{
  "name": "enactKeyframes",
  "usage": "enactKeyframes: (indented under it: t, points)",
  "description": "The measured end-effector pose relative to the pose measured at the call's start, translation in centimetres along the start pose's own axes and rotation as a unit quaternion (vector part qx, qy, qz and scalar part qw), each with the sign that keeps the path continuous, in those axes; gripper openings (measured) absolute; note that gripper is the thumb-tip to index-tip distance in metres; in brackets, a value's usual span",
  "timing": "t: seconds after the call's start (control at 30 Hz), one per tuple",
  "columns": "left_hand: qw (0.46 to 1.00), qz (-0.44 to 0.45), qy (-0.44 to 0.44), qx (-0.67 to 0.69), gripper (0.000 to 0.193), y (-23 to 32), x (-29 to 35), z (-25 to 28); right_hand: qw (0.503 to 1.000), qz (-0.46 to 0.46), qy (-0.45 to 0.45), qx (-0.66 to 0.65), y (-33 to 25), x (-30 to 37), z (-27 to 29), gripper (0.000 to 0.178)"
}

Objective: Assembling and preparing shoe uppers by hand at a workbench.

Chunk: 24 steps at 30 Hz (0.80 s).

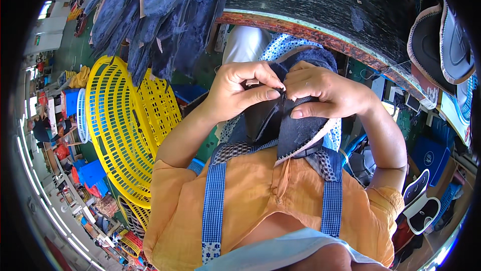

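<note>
A dark fabric shoe upper [299, 133] with a pale stitched edge and a fuzzy blue part lies over my lap, against my apron. My right hand [320, 88] is closed over its top, fingers curled and thumb pressed on the dark cloth. Beside it, my left hand [243, 90] has thumb and forefinger pinched together at the upper's folded seam. The two hands' fingertips nearly touch there. Whatever small bit lies between the left fingertips is too small to make out. A small pale thing shows under the left fingers, its kind unclear.
A black worktable [320, 0] with a worn wooden edge stands ahead. Blue fuzzy fabric pieces [160, 10] hang in a pile at the far left. Yellow plastic baskets [117, 125] stand at my left. Stitched dark shoe pieces [433, 40] hang at the right.
</note>
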<state>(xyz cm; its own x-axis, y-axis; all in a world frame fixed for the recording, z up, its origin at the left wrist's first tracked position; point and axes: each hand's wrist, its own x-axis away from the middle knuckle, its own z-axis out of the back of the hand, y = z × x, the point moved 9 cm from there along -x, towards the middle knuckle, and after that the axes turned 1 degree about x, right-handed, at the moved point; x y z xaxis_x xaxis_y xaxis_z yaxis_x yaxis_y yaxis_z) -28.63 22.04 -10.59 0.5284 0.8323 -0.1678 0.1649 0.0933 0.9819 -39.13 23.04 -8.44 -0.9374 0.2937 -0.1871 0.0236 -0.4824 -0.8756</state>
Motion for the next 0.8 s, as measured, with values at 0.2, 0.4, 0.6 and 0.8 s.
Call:
enactKeyframes:
  t: [0.2,0.4,0.6,0.8]
  points:
    - [0.999,-0.010,-0.022,-0.041,0.009,0.6,-0.2,-0.3,1.000,-0.007,0.017,-0.003,0.0,0.1,0.3,0.021]
    - [0.995,-0.004,-0.030,-0.098,0.011,0.9,0.0,-0.3,0.999,-0.016,0.036,0.003,0.1,0.2,0.7,0.023]
    - [0.996,0.014,-0.004,-0.090,0.013,0.8,0.2,-0.2,0.999,-0.032,0.027,0.008,0.2,-0.1,0.7,0.023]
    - [0.992,0.084,0.022,-0.087,0.013,0.3,0.5,0.0,0.998,-0.034,0.045,0.016,0.1,0.0,1.1,0.024]
